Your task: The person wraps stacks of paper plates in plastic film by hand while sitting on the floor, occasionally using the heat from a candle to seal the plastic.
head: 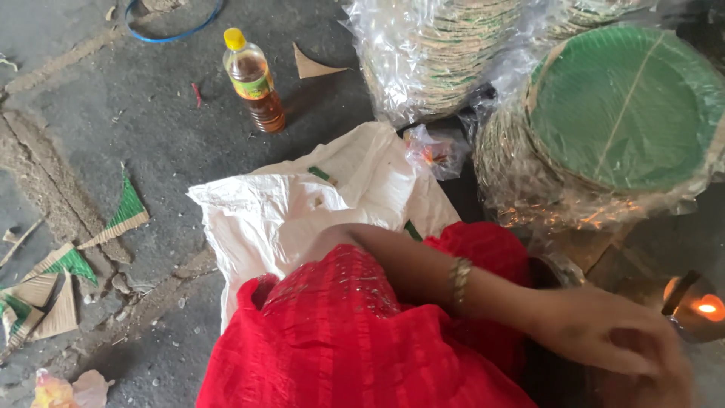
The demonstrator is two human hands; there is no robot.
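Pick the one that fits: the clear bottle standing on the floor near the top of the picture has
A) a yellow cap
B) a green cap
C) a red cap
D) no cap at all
A: the bottle stands upright on the grey floor, holds amber liquid and is closed with a yellow cap.

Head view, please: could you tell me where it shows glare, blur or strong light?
Head view: glare glints off the plastic wrap around the green plates; a small orange light glows brightly at the lower right; the hand beside it is motion-blurred, its fingers smeared; the bottle and floor are sharp and evenly lit.
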